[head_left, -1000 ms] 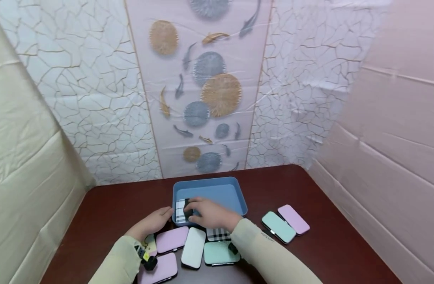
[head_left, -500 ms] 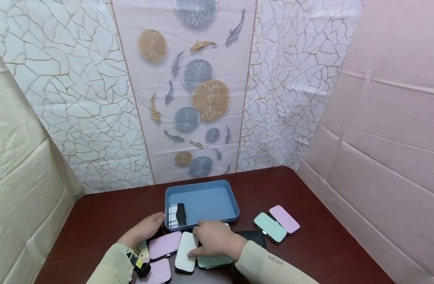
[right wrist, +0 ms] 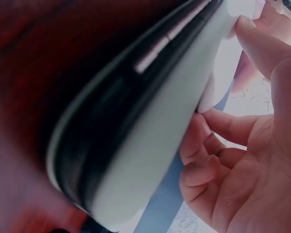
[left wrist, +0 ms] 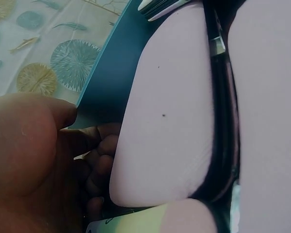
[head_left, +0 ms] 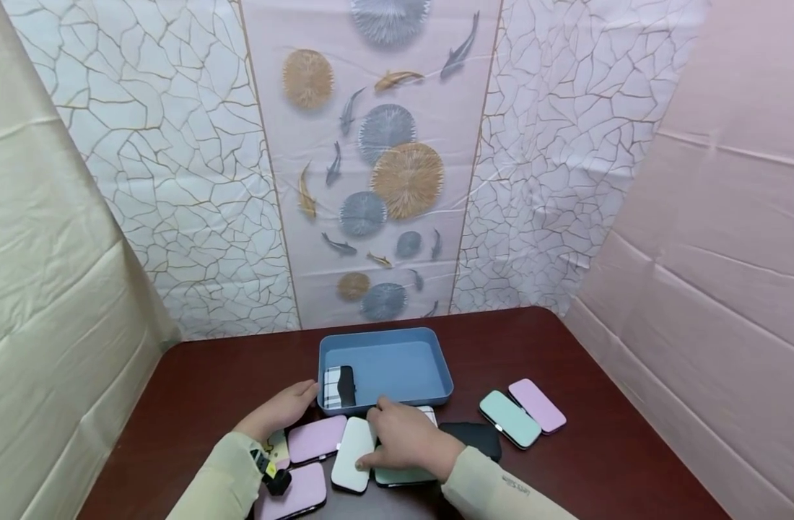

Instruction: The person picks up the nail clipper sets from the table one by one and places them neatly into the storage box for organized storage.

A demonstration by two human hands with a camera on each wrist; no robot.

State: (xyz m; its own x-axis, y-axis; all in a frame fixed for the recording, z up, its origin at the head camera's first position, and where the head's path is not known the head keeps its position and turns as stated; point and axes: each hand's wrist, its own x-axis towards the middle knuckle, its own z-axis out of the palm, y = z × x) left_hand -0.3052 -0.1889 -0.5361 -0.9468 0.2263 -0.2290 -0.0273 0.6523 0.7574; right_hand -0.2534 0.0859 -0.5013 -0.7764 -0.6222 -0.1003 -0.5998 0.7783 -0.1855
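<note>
My right hand (head_left: 413, 442) bends over a slim white case (head_left: 353, 456) and a mint-green case (head_left: 403, 477). Its thumb touches the white case's top, and the index finger is at that case's far end; whether they pinch it is unclear. My left hand (head_left: 283, 406) lies at the left wall of a blue tray (head_left: 387, 336), thumb touching the rim in the left wrist view. Its other fingers are by a pink case (left wrist: 169, 111). In the tray's near left corner sits a plaid case with a black flap (head_left: 340, 387). Another plaid case (head_left: 428, 413) is mostly hidden behind my right hand.
A second pink case (head_left: 296, 491) and a cartoon-print case (head_left: 278, 449) lie by my left wrist. Right of my right hand is a black case (head_left: 471, 437). Farther right, a mint case (head_left: 510, 417) and a pink one (head_left: 538, 406) lie side by side on the dark red table (head_left: 221, 361).
My right hand has left the plaid case in the tray and come back to the white and mint cases. My left hand stays by the tray. The cases have not visibly moved.
</note>
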